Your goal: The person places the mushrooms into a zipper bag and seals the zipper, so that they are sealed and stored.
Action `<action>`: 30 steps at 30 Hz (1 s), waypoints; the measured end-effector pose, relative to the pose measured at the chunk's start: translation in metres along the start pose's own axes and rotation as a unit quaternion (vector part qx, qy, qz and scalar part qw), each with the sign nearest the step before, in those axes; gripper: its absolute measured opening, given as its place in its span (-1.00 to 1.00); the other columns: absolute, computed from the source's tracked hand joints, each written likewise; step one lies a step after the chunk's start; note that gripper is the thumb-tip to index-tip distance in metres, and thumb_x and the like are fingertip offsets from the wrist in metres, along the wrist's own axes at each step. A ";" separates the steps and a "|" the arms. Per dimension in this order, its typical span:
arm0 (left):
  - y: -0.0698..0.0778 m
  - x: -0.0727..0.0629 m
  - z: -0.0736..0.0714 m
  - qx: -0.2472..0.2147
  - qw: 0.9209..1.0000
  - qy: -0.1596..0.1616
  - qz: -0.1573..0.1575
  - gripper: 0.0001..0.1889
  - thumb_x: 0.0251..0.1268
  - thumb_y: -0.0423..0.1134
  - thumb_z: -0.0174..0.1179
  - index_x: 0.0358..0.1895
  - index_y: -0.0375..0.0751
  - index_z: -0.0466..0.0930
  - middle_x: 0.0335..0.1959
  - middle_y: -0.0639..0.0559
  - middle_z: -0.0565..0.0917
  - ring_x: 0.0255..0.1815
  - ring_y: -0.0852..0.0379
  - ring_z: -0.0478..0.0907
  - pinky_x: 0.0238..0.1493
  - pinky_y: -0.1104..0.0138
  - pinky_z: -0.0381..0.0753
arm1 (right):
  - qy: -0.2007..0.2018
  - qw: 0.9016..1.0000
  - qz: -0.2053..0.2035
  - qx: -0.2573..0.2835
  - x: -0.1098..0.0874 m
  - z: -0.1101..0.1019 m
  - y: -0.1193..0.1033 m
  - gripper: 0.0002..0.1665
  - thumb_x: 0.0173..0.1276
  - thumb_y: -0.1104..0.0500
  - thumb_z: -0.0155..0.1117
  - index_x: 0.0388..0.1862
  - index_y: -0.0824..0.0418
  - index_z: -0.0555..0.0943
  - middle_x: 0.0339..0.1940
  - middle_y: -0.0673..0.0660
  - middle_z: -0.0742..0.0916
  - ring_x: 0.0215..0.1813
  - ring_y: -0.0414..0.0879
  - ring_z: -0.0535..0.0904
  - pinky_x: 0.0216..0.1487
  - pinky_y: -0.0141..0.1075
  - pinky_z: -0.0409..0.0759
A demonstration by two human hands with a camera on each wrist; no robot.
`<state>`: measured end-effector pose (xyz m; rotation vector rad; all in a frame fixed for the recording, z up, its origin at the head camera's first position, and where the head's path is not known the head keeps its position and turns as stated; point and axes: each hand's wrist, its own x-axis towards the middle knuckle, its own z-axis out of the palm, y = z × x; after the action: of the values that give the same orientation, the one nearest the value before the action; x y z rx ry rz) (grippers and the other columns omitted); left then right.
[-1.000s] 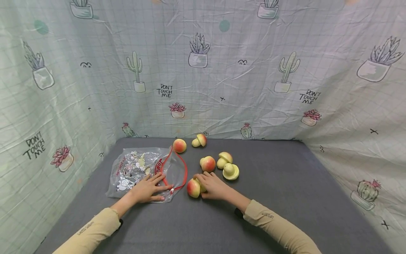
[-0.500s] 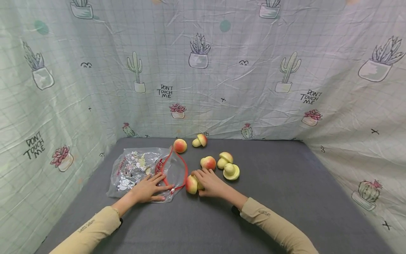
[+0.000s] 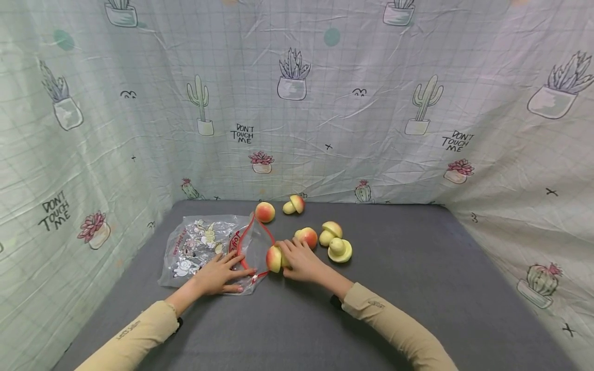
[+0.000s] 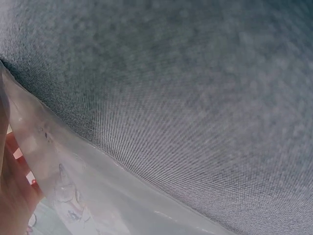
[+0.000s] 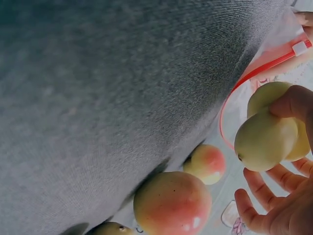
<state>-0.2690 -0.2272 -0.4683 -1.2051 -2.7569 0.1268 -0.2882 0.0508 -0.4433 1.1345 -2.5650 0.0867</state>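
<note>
In the head view my right hand (image 3: 303,260) grips a yellow toy mushroom with a reddish cap (image 3: 274,259). Its cap overlaps the red zip edge at the right end of a clear plastic zip bag (image 3: 195,247). The right wrist view shows thumb and fingers around the mushroom's pale rounded stem (image 5: 266,142), with the red zip (image 5: 271,63) just beyond. My left hand (image 3: 218,274) lies on the bag, fingers spread and straight, the tips by the white zip slider (image 3: 253,279). The zip edge bows apart into a loop. Only part of that hand shows in the left wrist view.
Several more toy mushrooms lie on the dark grey table (image 3: 394,309): one (image 3: 306,237) just beyond my right hand, two together (image 3: 330,233) to its right, and another (image 3: 294,204) at the back. A reddish round one (image 3: 265,212) sits by the bag's far corner. Printed curtains (image 3: 297,129) surround the table.
My right hand has carried the toy mushroom left and slightly away from me, from beside the bag to its zip edge. The left hand has stayed in place on the bag.
</note>
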 end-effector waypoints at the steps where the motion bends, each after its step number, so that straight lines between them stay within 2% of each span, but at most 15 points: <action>1: 0.000 0.000 -0.001 0.002 1.000 0.002 0.002 -0.46 0.12 0.22 -0.03 0.22 0.27 0.30 0.26 -0.19 0.31 0.27 -0.25 0.23 0.07 -0.22 0.28 | 0.004 1.000 0.003 0.002 0.001 0.000 0.000 -0.29 -0.03 0.04 0.23 0.15 0.12 0.27 -0.13 0.02 0.53 -0.21 -0.08 0.35 -0.21 -0.25 0.32; 9: 0.000 0.004 -0.004 0.019 0.999 0.016 0.023 -0.44 0.08 0.23 0.01 0.19 0.18 0.36 0.27 -0.10 0.33 0.23 -0.24 0.29 -0.03 -0.21 0.37 | 0.017 0.999 0.034 -0.015 0.013 0.004 -0.003 -0.31 0.03 0.03 0.20 0.18 0.13 0.27 -0.09 0.05 0.54 -0.15 -0.04 0.40 -0.24 -0.21 0.40; 14: -0.001 0.006 -0.002 0.043 0.998 0.023 0.039 -0.44 0.08 0.24 0.00 0.14 0.10 0.41 0.23 -0.06 0.39 0.18 -0.20 0.35 -0.08 -0.12 0.43 | 0.035 0.998 0.045 -0.020 0.021 0.006 -0.006 -0.31 0.02 0.04 0.22 0.17 0.13 0.30 -0.10 0.05 0.56 -0.17 -0.03 0.41 -0.24 -0.22 0.40; 22: -0.003 0.007 0.000 0.064 0.996 0.041 0.054 -0.46 0.08 0.27 -0.03 0.08 0.10 0.43 0.12 -0.08 0.45 0.13 -0.13 0.38 -0.06 0.00 0.45 | 0.060 0.996 0.055 -0.025 0.030 0.013 -0.007 -0.32 0.01 0.07 0.24 0.17 0.12 0.33 -0.16 0.05 0.57 -0.18 -0.02 0.41 -0.28 -0.21 0.40; 28: -0.004 0.008 0.000 0.065 0.996 0.039 0.051 -0.42 0.05 0.30 -0.04 0.12 0.11 0.42 0.15 -0.13 0.43 0.20 -0.19 0.33 0.04 -0.07 0.39 | 0.055 0.996 0.065 -0.033 0.037 0.018 -0.006 -0.33 0.06 0.06 0.23 0.19 0.10 0.31 -0.15 0.05 0.57 -0.18 -0.02 0.42 -0.28 -0.21 0.41; 30: -0.004 0.009 0.001 0.071 0.995 0.047 0.056 -0.40 0.03 0.31 -0.03 0.12 0.11 0.43 0.15 -0.14 0.43 0.21 -0.20 0.32 0.05 -0.08 0.38 | 0.049 0.996 0.069 -0.036 0.039 0.018 -0.005 -0.33 0.07 0.05 0.22 0.20 0.10 0.31 -0.14 0.05 0.57 -0.18 -0.02 0.42 -0.27 -0.21 0.41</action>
<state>-0.2780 -0.2239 -0.4677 -1.2913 -2.5531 0.2646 -0.3140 0.0160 -0.4482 0.9031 -2.5341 0.0804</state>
